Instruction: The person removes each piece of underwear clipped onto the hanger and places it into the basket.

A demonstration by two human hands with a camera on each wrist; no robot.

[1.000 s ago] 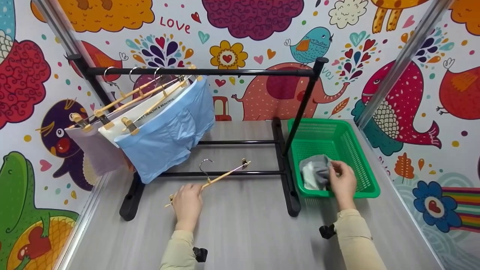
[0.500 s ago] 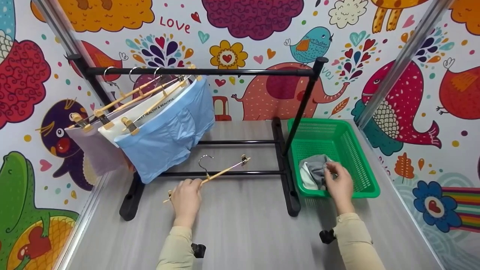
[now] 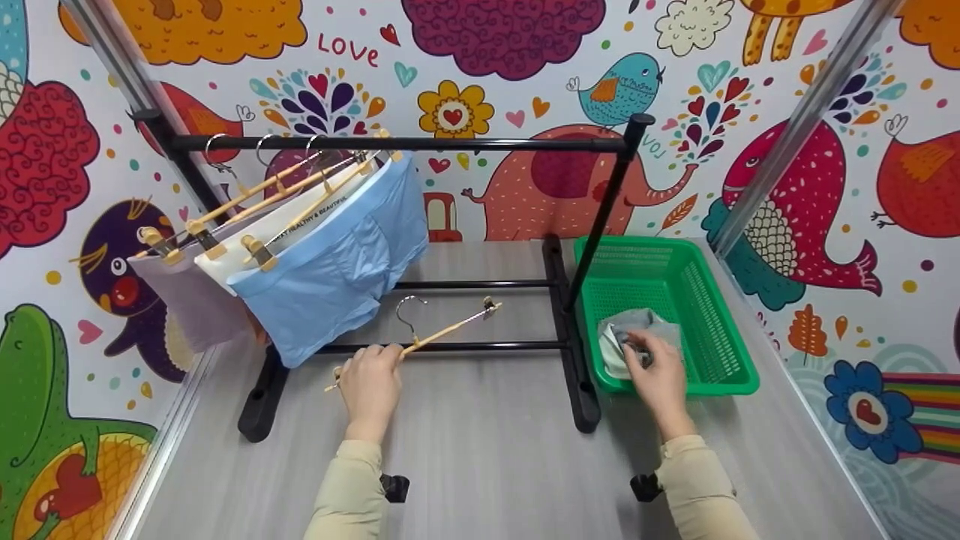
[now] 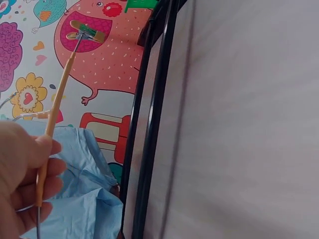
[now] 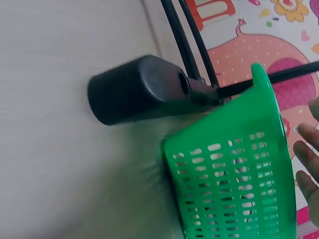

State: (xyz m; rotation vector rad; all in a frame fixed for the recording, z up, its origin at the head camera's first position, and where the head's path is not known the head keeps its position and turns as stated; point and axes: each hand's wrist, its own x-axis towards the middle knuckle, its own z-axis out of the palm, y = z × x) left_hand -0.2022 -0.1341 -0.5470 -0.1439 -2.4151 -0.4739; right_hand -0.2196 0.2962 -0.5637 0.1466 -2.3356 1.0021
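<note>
In the head view my left hand (image 3: 371, 382) grips a wooden clip hanger (image 3: 435, 336) by its bar, its metal hook pointing up. Fingers curl round the bar in the left wrist view, where one end clip (image 4: 87, 31) shows, with no cloth in it. My right hand (image 3: 660, 375) is over the front of the green basket (image 3: 724, 315), thumb and forefinger apart at a crumpled grey cloth (image 3: 664, 324). A white cloth (image 3: 613, 360) lies beside the grey one. Several fingers (image 5: 306, 154) look loosely extended above the basket rim in the right wrist view.
A black rack (image 3: 487, 144) stands across the table, its foot (image 3: 581, 405) next to the basket. On its left hang light blue boxer briefs (image 3: 322, 292), a white garment (image 3: 217, 262) and a mauve one (image 3: 195, 307), clipped to hangers. A patterned wall (image 3: 517, 97) rises behind.
My right hand has moved left over the basket, and the grey cloth now spreads further right beneath it. My left hand has risen slightly with the hanger.
</note>
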